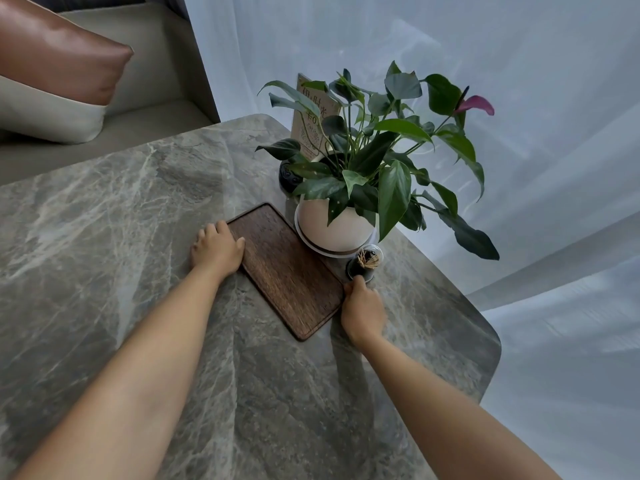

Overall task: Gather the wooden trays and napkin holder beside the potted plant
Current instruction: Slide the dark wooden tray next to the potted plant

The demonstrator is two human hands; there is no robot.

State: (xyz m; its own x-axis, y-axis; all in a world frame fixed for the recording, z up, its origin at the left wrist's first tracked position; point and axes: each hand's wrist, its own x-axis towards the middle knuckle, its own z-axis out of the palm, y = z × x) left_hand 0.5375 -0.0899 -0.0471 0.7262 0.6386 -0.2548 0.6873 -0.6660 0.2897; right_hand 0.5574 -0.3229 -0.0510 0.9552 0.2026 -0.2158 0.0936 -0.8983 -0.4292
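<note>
Your two bare forearms reach up from the bottom of the frame across a grey-green marble table (104,237). At the centre lies a dark wooden tray (287,268), flat on the table and set diagonally, its upper right corner just beside the white saucer under the potted plant (363,161).

Your left hand (216,249) rests palm down on the tray's left edge; the fingers lie close together and curl over the rim, the thumb on the tray's surface. Your right hand (362,308) is at the tray's lower right edge, fingers bunched against the rim (whether they pinch it or only touch it cannot be told).

Just above the right hand, right of centre, stands a small dark toothpick jar (363,263) with a clear lid, close to the pot.

Behind the leaves, upper centre, a tan card (311,133) stands upright with printed characters and a QR-like pattern; the writing is partly hidden and unreadable.

A brown cushion (59,53) sits at upper left; sheer white curtain (519,81) fills the right.
</note>
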